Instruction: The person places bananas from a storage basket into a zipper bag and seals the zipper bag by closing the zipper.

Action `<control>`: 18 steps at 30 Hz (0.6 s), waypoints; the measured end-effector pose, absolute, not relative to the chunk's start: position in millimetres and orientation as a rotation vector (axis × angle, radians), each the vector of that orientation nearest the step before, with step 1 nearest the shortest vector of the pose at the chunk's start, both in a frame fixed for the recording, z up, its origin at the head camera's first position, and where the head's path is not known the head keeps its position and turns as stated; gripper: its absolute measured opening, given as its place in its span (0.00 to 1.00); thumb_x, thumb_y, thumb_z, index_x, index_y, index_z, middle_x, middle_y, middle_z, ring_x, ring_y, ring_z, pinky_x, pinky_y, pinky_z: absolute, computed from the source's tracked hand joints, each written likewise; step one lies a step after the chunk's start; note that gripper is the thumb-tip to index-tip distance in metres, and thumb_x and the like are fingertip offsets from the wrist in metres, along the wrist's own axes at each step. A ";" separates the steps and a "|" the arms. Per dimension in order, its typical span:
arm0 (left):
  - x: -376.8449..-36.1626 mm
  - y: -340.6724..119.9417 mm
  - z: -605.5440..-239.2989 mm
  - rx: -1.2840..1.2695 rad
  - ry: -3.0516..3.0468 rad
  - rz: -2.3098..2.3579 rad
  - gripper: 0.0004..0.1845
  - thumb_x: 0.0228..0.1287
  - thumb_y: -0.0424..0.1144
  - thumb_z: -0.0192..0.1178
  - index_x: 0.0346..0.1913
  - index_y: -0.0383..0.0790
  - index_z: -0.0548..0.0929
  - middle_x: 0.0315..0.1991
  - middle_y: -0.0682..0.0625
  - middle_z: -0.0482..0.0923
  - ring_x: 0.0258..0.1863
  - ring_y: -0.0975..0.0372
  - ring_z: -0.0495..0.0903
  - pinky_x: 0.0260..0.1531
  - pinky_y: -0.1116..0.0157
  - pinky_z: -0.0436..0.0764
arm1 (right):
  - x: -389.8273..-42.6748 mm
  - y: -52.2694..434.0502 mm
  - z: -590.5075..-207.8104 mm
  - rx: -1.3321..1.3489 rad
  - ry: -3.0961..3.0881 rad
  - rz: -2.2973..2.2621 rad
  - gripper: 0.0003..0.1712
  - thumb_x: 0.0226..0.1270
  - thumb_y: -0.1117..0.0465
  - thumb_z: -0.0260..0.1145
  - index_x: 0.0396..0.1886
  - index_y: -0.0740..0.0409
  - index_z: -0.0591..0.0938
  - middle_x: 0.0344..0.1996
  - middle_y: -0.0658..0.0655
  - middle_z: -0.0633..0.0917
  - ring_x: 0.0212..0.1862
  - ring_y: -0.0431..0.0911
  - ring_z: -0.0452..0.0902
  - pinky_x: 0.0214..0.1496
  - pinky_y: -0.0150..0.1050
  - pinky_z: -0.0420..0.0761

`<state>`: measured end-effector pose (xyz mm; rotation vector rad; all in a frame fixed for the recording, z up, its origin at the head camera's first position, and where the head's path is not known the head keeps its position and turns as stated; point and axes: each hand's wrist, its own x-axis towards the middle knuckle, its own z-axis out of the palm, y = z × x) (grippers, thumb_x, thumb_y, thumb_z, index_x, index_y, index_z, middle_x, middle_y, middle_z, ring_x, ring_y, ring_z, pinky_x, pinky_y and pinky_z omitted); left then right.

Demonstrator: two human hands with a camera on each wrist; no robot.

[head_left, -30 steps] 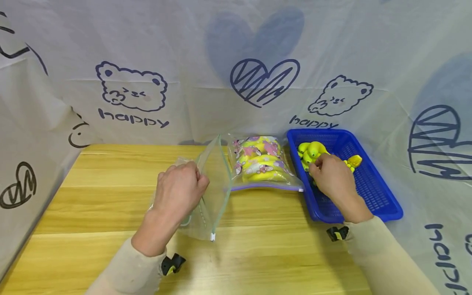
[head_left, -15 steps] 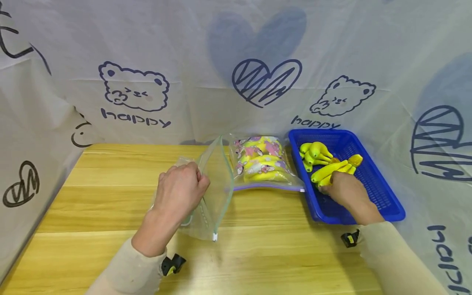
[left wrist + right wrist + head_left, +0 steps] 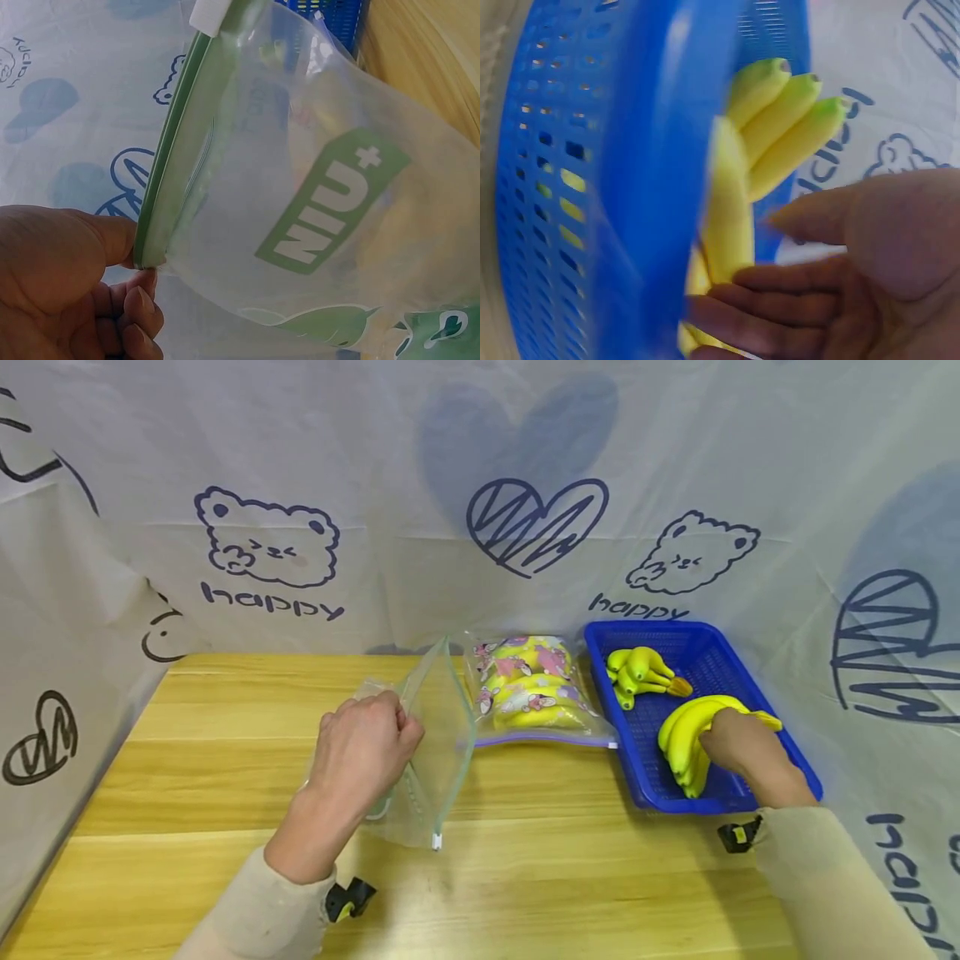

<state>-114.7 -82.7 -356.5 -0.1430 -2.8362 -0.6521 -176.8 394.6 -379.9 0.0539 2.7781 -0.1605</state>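
Since a second ago your right hand (image 3: 738, 752) has drawn back from the far bunch (image 3: 637, 672) toward the near end of the blue basket (image 3: 787, 768), and a banana bunch (image 3: 686, 739) now comes with it, raised over the basket's near half. Your fingers curl round that bunch from its right side; its long axis runs from the near rim up toward the basket's right wall, tips (image 3: 810, 79) pointing away from your palm in the wrist view. Your left hand (image 3: 360, 756) has not shifted: thumb and fingers pinch the green zip rim (image 3: 161, 195) of the clear bag (image 3: 427, 752), which lies well to the left of the basket, mouth standing open toward it, with the filled printed bag (image 3: 528, 693) between. How far the mouth gapes is hard to judge, and the basket wall hides the bunch's stem end in the right wrist view.
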 end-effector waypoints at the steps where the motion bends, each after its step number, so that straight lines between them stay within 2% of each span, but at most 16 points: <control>1: -114.4 -82.7 -356.4 -0.139 -2.840 -0.656 0.12 0.64 0.36 0.54 0.21 0.45 0.71 0.18 0.50 0.70 0.23 0.53 0.71 0.27 0.57 0.67 | -178.7 393.9 -381.3 0.119 2.811 -0.169 0.25 0.81 0.52 0.52 0.25 0.63 0.78 0.25 0.62 0.78 0.31 0.59 0.77 0.35 0.53 0.78; 3: -114.0 -82.3 -356.3 -0.138 -2.843 -0.662 0.12 0.64 0.36 0.54 0.21 0.45 0.71 0.18 0.50 0.70 0.23 0.53 0.71 0.27 0.57 0.67 | -183.0 392.1 -387.2 0.251 2.847 -0.187 0.39 0.82 0.38 0.50 0.36 0.73 0.81 0.33 0.72 0.82 0.37 0.66 0.81 0.38 0.59 0.81; 5: -113.8 -82.4 -356.3 -0.136 -2.846 -0.667 0.12 0.63 0.35 0.53 0.21 0.46 0.71 0.18 0.50 0.69 0.23 0.53 0.70 0.27 0.57 0.66 | -187.7 389.2 -394.4 0.356 2.818 -0.168 0.54 0.78 0.26 0.46 0.49 0.81 0.80 0.45 0.79 0.83 0.45 0.71 0.82 0.42 0.62 0.82; 7: -113.6 -82.5 -356.6 -0.139 -2.845 -0.669 0.13 0.63 0.35 0.53 0.20 0.46 0.70 0.17 0.50 0.68 0.22 0.53 0.69 0.27 0.57 0.65 | -191.7 386.4 -401.7 0.427 2.783 -0.148 0.64 0.72 0.19 0.45 0.59 0.84 0.75 0.53 0.83 0.80 0.51 0.74 0.81 0.47 0.64 0.82; 9: -113.3 -82.8 -356.9 -0.141 -2.842 -0.668 0.13 0.63 0.35 0.53 0.20 0.46 0.70 0.17 0.50 0.68 0.22 0.53 0.69 0.27 0.58 0.65 | -194.3 383.9 -407.3 0.468 2.754 -0.145 0.67 0.68 0.17 0.47 0.63 0.84 0.72 0.57 0.85 0.77 0.56 0.76 0.78 0.51 0.66 0.81; 12: -112.7 -83.4 -357.3 -0.141 -2.838 -0.668 0.13 0.63 0.35 0.54 0.20 0.45 0.70 0.17 0.51 0.68 0.22 0.53 0.69 0.27 0.58 0.65 | -194.7 383.7 -410.1 0.432 2.760 -0.187 0.59 0.70 0.24 0.55 0.62 0.83 0.73 0.57 0.85 0.77 0.57 0.77 0.77 0.52 0.68 0.79; 15: -112.0 -84.1 -357.6 -0.140 -2.832 -0.665 0.13 0.63 0.35 0.54 0.20 0.45 0.71 0.17 0.51 0.69 0.22 0.53 0.69 0.27 0.58 0.65 | -192.7 387.8 -405.7 0.320 2.782 -0.259 0.45 0.71 0.38 0.60 0.59 0.82 0.74 0.53 0.83 0.80 0.51 0.74 0.80 0.48 0.66 0.80; 18: -111.4 -85.2 -357.8 -0.143 -2.830 -0.655 0.13 0.62 0.34 0.54 0.20 0.46 0.70 0.16 0.51 0.68 0.21 0.54 0.69 0.26 0.58 0.65 | -191.2 394.4 -399.0 0.237 2.773 -0.293 0.33 0.68 0.49 0.61 0.55 0.78 0.76 0.48 0.78 0.82 0.43 0.67 0.80 0.42 0.60 0.80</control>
